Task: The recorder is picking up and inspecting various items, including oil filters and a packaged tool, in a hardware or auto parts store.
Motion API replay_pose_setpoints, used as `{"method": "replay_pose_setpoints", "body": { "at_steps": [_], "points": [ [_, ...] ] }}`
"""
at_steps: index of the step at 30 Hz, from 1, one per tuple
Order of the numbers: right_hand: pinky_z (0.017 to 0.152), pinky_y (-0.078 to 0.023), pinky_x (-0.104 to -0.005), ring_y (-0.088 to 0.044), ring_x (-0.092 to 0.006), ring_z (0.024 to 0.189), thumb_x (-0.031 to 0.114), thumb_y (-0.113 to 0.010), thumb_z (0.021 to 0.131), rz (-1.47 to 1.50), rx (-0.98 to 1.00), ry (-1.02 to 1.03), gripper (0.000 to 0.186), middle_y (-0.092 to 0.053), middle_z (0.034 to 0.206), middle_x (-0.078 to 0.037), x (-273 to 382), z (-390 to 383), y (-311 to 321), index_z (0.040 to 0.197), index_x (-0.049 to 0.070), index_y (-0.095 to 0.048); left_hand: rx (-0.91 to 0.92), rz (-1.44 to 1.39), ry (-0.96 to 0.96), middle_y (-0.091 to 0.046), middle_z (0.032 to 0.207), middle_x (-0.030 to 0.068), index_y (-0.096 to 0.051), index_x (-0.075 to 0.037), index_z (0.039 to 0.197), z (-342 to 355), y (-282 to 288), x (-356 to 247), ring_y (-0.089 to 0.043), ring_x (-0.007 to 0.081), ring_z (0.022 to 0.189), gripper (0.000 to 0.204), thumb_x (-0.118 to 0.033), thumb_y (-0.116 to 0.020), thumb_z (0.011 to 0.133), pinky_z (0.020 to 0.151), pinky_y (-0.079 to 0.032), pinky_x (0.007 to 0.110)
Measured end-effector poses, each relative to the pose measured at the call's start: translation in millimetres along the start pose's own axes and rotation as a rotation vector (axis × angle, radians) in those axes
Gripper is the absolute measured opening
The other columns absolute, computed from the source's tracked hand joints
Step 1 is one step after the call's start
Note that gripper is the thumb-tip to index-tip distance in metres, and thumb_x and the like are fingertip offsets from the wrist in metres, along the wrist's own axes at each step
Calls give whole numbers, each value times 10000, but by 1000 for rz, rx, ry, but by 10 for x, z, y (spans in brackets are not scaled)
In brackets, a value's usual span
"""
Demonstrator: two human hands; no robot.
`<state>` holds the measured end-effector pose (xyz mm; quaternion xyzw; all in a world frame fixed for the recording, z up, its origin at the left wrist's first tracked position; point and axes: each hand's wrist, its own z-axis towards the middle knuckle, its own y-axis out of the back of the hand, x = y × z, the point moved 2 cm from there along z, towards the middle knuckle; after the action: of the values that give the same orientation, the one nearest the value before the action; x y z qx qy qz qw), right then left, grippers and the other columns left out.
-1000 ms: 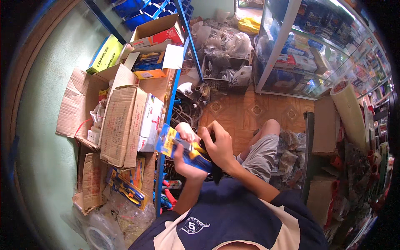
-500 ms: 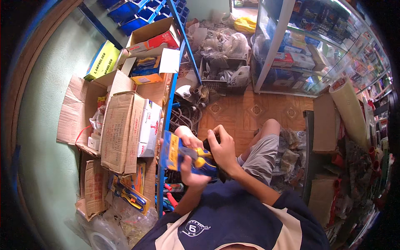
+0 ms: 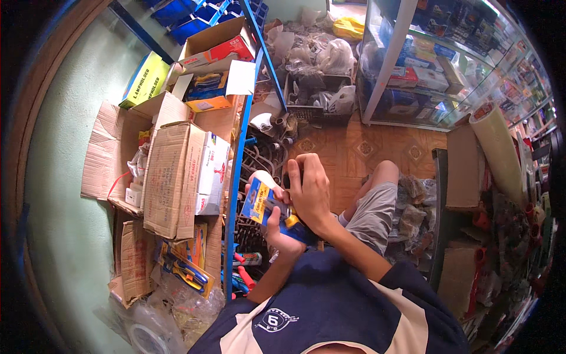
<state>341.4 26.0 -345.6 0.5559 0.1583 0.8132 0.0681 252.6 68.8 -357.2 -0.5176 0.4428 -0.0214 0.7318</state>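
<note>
My left hand [image 3: 282,233] grips a carded pair of pliers [image 3: 292,221] in front of my chest, its thumb across the front of the pack. The card is blue and yellow, and the pliers' handles are yellow and blue. My right hand [image 3: 311,192] is just above the pack, back of the hand up, fingers bent and close together. A dark patch shows by its fingers; what it holds, if anything, is hidden. Another carded tool [image 3: 186,274] with blue and yellow handles lies on the shelf to the left.
On the left, a blue-framed shelf [image 3: 236,171] bears cardboard boxes [image 3: 171,177] and a green-yellow box [image 3: 146,79]. Coiled black items and red-handled tools [image 3: 244,276] lie below. Ahead stand a dark crate [image 3: 306,112] of plastic bags and a glass cabinet [image 3: 383,65]. Stock crowds the right side.
The pack has tilted and shifted slightly right, toward my chest. My right hand has risen and now covers more of the pliers.
</note>
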Motion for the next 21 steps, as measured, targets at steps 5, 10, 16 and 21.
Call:
{"method": "replay_pose_setpoints", "body": {
  "at_steps": [5,10,16,21],
  "points": [
    [817,-509,-511,-649,-426,926,252,-513,1117,-77,75,-19,259,-629,987,-203,-220,-254,123,1078,8,-590,-49,-250,299,-495,1096,67,-377,-158,1545,184,206,-82,-506,160,956,560,-295,-582,1043,922,-440,340],
    [765,-518,-396,-661,-256,837,231,-470,1120,181,152,-288,321,-639,876,-145,-430,-244,184,955,-15,-596,-52,-347,342,-492,1047,52,-493,-240,1441,335,182,-44,-481,161,903,406,-373,-559,1064,824,-431,359],
    [789,-456,-369,-559,-246,853,310,-440,1156,389,-183,-173,449,-540,965,-136,57,149,519,908,-19,-616,-87,-378,478,-491,1027,69,-506,-140,1348,340,402,-2,-484,182,900,381,-387,-539,1060,805,-452,366],
    [831,-467,-409,-594,-313,926,270,-452,1147,168,-154,137,349,-524,1046,-177,291,-67,544,990,-2,-604,-322,-29,506,-590,1074,130,-499,13,1336,195,226,119,-563,245,1015,446,-342,-533,1067,923,-488,374]
  ]
}}
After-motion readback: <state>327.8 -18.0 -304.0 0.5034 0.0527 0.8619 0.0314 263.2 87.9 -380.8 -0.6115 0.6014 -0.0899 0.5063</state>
